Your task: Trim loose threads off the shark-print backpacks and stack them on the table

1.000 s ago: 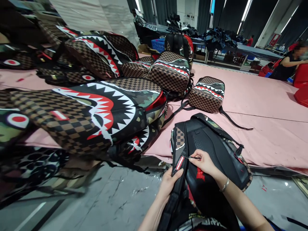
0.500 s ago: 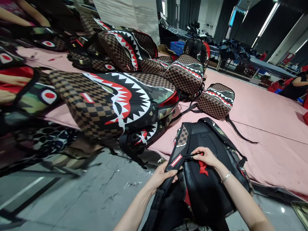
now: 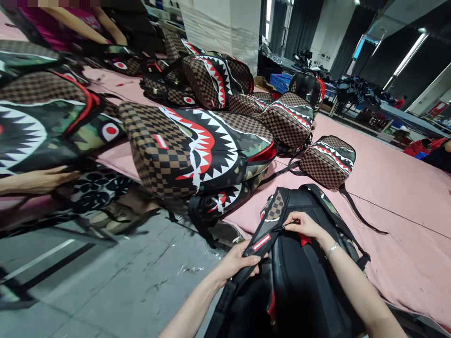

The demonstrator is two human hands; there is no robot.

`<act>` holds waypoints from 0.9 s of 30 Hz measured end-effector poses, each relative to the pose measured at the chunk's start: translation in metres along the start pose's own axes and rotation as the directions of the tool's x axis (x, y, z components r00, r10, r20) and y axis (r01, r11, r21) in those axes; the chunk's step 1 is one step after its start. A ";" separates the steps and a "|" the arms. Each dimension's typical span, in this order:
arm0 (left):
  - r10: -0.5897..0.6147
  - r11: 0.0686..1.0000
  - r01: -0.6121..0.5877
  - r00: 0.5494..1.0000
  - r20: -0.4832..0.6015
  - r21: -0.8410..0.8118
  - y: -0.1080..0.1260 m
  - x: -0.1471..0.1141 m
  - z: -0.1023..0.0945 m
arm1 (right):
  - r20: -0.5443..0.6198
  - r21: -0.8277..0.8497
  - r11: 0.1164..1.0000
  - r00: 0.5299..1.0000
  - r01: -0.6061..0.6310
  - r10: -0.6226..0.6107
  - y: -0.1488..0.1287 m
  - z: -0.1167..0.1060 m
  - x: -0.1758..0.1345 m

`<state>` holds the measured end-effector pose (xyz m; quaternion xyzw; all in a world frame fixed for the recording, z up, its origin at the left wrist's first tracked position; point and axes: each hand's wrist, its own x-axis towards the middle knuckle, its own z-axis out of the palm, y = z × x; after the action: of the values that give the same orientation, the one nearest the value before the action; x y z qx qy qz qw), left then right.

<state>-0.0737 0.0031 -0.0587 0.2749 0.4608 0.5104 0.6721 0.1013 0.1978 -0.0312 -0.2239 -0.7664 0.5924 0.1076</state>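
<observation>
A black backpack (image 3: 299, 263) with its back panel facing up lies at the edge of the pink-covered table, right in front of me. My left hand (image 3: 237, 263) is closed round its padded shoulder strap (image 3: 253, 253), thumb on top, below a red label (image 3: 261, 242). My right hand (image 3: 303, 225) pinches at the strap's inner edge, beside a checkered patch (image 3: 276, 209). A small dark thing shows at those fingertips, too little to name. Something red (image 3: 304, 240) peeks out beneath the right hand.
Shark-mouth checkered backpacks (image 3: 197, 150) are heaped to the left, and a smaller checkered bag (image 3: 329, 162) lies beyond mine. Another person's hand (image 3: 42, 180) reaches in at the left; a person in purple (image 3: 73, 28) works behind. A blue crate (image 3: 280, 83) stands farther back.
My right hand has drawn closer to the strap's edge, covering most of the dark thing and red piece. My view has turned left, and the nearby person's hand has moved lower.
</observation>
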 end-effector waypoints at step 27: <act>0.025 1.000 -0.025 0.999 0.023 0.014 0.016 -0.010 0.011 | 0.258 -0.130 0.987 0.965 0.094 -0.058 -0.029 0.004 0.022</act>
<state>-0.0717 0.0005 -0.0372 0.2912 0.4534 0.5123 0.6687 0.0738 0.1994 -0.0066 -0.1241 -0.8219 0.5558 0.0155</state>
